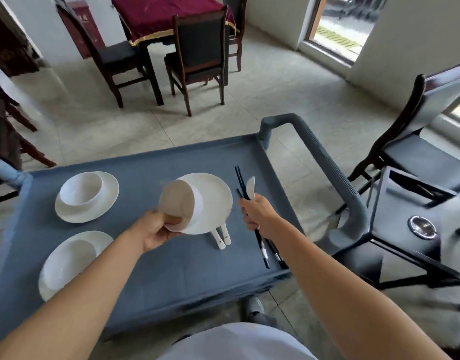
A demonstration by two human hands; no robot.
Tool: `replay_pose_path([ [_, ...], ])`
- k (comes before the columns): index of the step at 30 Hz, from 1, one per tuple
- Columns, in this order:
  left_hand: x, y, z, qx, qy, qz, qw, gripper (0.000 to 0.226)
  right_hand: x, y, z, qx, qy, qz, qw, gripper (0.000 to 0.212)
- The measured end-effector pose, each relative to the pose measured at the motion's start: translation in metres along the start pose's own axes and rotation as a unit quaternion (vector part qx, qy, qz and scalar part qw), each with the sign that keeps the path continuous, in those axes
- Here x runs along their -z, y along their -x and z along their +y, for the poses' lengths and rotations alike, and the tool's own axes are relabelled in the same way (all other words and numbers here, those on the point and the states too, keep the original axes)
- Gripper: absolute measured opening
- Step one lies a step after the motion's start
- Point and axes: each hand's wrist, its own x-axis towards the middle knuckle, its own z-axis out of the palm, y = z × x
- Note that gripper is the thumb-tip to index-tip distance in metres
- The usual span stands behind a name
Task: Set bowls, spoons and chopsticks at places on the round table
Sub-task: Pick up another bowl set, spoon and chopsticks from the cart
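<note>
On the flat top of a blue-grey plastic service cart (158,268), three round white plates are laid out. The far-left plate (108,201) has a white ceramic bowl (79,192) sitting upright in it. The near-left plate (93,242) holds what seems to be another bowl (65,266), partly hidden by the left forearm. Nothing rests on the centre plate (215,201); the handles of two white spoons (222,239) stick out from under its near edge, pointing toward the person.

A third white bowl (179,203) is gripped at its rim by the left hand (156,229) and held above the centre plate, tipped on its side with the opening turned left and toward the camera.

A pair of dark chopsticks (240,178) and a white ceramic spoon (251,187) are clasped together in the closed right hand (257,214), over the right part of the tray. Their long axes run from near to far, the spoon's end pointing away from the person.
</note>
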Motion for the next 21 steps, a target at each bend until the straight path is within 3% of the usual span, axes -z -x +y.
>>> replay_pose_path([
  [2,-0.002,0.007,-0.002,0.021,-0.054,-0.07,0.996,0.049,-0.001,0.021,0.015,-0.021,-0.028,0.032,0.999,0.034],
  [5,-0.01,0.014,-0.013,0.05,-0.14,-0.151,0.977,0.036,-0.002,0.057,0.045,-0.042,-0.079,0.053,0.995,0.067],
  [10,-0.047,0.041,-0.046,0.084,-0.268,-0.285,0.917,0.032,0.006,0.131,0.111,-0.081,-0.103,0.19,0.973,0.106],
  [16,-0.119,0.07,-0.095,0.109,-0.366,-0.331,0.863,0.039,0.044,0.229,0.179,-0.068,-0.188,0.263,0.944,0.097],
  [21,-0.202,0.109,-0.155,0.082,-0.464,-0.386,0.793,0.038,0.078,0.313,0.235,-0.05,-0.233,0.295,0.925,0.088],
])
